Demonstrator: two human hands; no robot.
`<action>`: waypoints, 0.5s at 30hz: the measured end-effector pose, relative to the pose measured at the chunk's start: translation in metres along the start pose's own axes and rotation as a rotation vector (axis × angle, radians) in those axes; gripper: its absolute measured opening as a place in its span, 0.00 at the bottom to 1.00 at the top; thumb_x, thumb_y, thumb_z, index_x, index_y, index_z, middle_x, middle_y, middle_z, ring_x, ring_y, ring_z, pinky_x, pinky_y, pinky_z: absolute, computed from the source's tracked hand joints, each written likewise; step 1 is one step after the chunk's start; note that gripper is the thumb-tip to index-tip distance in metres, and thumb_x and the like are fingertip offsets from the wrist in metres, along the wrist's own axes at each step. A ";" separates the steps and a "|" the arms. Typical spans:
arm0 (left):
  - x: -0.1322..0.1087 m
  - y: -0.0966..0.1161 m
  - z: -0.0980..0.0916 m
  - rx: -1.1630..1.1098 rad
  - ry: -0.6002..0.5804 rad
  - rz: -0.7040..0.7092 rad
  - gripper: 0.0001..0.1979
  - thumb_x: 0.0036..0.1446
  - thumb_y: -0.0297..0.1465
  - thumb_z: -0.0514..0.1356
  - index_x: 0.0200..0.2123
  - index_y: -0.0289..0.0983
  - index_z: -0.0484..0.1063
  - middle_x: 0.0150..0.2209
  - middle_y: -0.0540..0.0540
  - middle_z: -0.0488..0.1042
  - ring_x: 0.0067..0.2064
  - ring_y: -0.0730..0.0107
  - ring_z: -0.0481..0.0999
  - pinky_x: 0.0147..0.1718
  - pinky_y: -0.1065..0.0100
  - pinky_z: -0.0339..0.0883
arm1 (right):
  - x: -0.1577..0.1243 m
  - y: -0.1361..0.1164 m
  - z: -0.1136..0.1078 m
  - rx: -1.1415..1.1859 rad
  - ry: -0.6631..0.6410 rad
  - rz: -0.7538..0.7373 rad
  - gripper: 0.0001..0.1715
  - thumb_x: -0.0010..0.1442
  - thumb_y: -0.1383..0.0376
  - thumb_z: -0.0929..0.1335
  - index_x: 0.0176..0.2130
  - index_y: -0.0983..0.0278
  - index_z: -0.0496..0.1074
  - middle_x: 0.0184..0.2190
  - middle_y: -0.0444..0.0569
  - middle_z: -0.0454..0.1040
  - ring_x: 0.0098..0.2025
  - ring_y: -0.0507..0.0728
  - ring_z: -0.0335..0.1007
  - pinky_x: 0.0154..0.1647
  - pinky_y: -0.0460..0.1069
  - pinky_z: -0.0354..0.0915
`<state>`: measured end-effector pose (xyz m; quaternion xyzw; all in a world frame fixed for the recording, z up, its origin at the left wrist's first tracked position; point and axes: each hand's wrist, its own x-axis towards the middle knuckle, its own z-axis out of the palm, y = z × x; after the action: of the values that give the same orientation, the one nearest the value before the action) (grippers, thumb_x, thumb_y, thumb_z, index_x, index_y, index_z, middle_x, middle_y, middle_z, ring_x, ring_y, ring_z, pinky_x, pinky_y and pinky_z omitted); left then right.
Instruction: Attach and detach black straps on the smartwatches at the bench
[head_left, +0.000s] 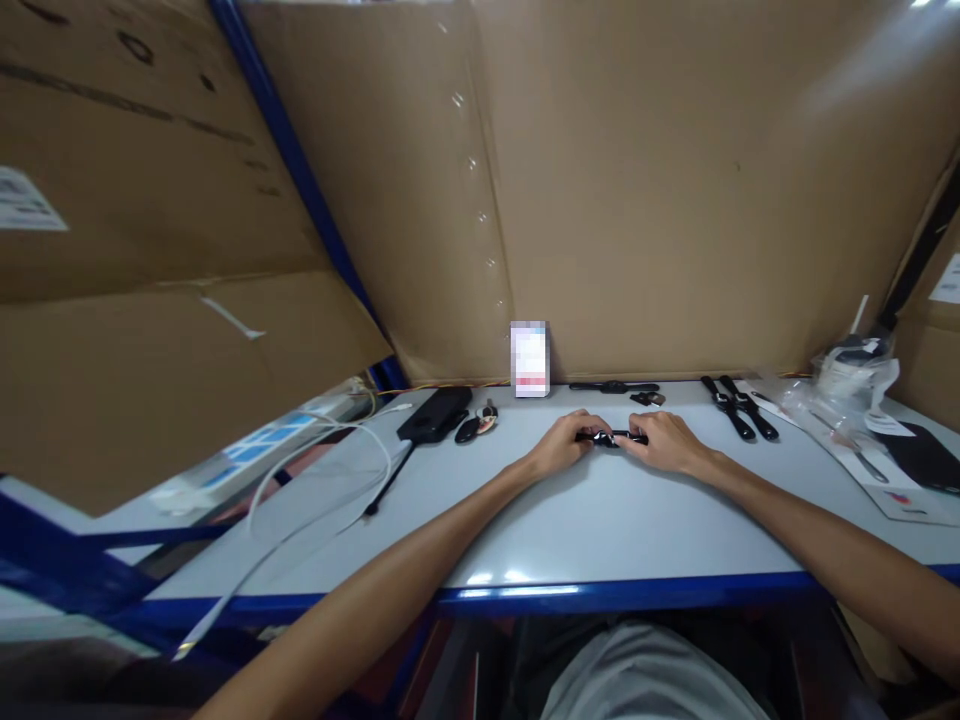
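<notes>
My left hand (564,442) and my right hand (666,441) meet over the middle of the white table. Between them lies a black spokeshave (606,439) with a shiny metal centre, held level just above or on the tabletop. The left fingers close round its left handle, the right fingers round its right handle, and both thumbs reach in toward the centre. Behind the hands, another black spokeshave (613,386) rests along the back edge. Small dark metal parts (646,398) lie just in front of it. Two more spokeshaves (739,408) lie side by side to the right.
A phone (529,359) leans on the cardboard wall. To the left are a black power bank (435,414), keys (487,412) with a black fob (466,430), and white cables (322,530). At right sit plastic packaging (840,420) and a black flat item (924,455).
</notes>
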<state>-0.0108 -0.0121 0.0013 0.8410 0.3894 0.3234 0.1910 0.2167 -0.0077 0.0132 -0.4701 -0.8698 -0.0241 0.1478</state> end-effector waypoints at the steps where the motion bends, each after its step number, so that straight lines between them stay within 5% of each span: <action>1: 0.000 0.000 0.000 -0.010 -0.002 -0.002 0.22 0.46 0.17 0.54 0.42 0.37 0.80 0.37 0.45 0.75 0.41 0.64 0.74 0.44 0.65 0.68 | 0.000 0.000 0.000 -0.004 -0.001 0.001 0.22 0.67 0.49 0.64 0.39 0.63 0.75 0.35 0.50 0.80 0.36 0.57 0.73 0.33 0.48 0.54; 15: 0.006 -0.011 0.006 -0.178 -0.015 -0.034 0.20 0.44 0.18 0.56 0.39 0.37 0.79 0.36 0.47 0.75 0.40 0.65 0.73 0.44 0.65 0.66 | 0.001 0.006 0.004 0.085 0.049 -0.080 0.21 0.67 0.51 0.64 0.32 0.63 0.72 0.26 0.46 0.74 0.28 0.53 0.64 0.30 0.48 0.47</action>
<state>-0.0095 -0.0011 -0.0066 0.8163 0.3719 0.3472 0.2736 0.2206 -0.0030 0.0094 -0.4277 -0.8842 -0.0044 0.1878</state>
